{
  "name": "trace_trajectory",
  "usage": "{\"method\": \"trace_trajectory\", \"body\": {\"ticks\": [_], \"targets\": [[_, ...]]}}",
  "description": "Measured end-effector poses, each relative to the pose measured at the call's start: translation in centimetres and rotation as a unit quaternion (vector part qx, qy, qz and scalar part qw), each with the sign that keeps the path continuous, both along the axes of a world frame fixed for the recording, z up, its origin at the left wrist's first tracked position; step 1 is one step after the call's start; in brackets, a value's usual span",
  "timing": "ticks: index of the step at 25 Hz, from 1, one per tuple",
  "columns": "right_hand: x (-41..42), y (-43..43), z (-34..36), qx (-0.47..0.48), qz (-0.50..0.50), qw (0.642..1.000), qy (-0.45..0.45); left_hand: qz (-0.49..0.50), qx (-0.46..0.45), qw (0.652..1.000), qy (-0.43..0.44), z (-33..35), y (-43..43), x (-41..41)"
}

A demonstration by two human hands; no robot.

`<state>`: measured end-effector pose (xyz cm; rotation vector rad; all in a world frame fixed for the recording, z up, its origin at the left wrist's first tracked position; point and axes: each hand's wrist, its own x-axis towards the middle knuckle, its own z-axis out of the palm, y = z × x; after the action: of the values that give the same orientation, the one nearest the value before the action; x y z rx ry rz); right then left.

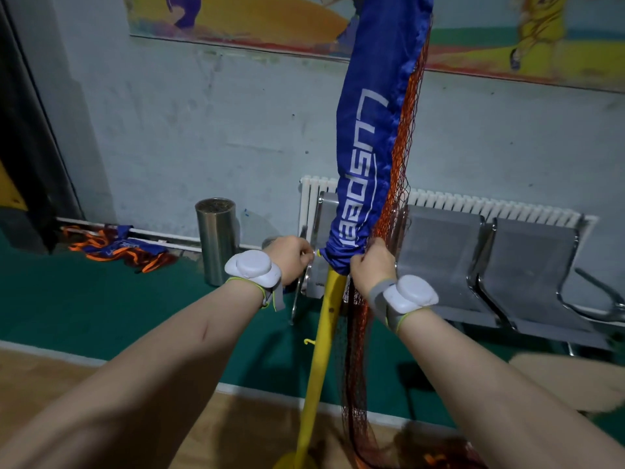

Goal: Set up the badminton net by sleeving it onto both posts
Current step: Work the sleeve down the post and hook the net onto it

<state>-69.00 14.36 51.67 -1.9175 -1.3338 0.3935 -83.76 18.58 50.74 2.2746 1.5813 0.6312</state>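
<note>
A yellow post point(319, 336) rises from a yellow base at the bottom of the head view. The net's blue sleeve point(368, 157), printed with white letters, covers the post's upper part, and its bunched lower hem sits at hand height. Orange-red mesh point(355, 350) hangs down the post's right side to the floor. My right hand point(372, 265) is closed on the hem and mesh at the right. My left hand point(292, 258) pinches a small white piece at the hem's left side; what it is cannot be told. A small yellow hook point(308, 341) juts from the post below.
A row of metal bench seats point(473, 265) stands right behind the post, in front of a white radiator point(490, 206) on the wall. A steel cylindrical bin point(216, 238) stands to the left. Another blue-and-orange net bundle point(118, 248) lies on the green floor at far left.
</note>
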Motion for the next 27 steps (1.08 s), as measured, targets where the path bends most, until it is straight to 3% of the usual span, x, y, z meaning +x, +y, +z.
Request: {"method": "trace_trajectory", "body": {"ticks": [4,12,15,19,27], "targets": [[-0.7,0.2,-1.1,-0.059,0.017,0.998,-0.024,0.013,0.005,1.000,-0.008,-0.3,0.0,-0.5],[-2.7,1.0,-2.5,-0.108,0.017,0.993,0.045,-0.041,0.014,0.999,0.005,-0.2,3.6,0.0],[-3.9,2.1,-3.0,-0.103,-0.054,0.984,0.132,-0.096,0.015,0.995,0.020,-0.7,6.3,0.1],[-5.4,2.9,-3.4,-0.067,-0.110,0.944,0.304,-0.156,-0.003,0.987,0.037,-1.1,7.5,0.7],[-6.1,3.7,-2.6,-0.076,-0.157,0.927,0.332,-0.188,0.028,0.982,0.017,-1.3,8.3,0.4]]}}
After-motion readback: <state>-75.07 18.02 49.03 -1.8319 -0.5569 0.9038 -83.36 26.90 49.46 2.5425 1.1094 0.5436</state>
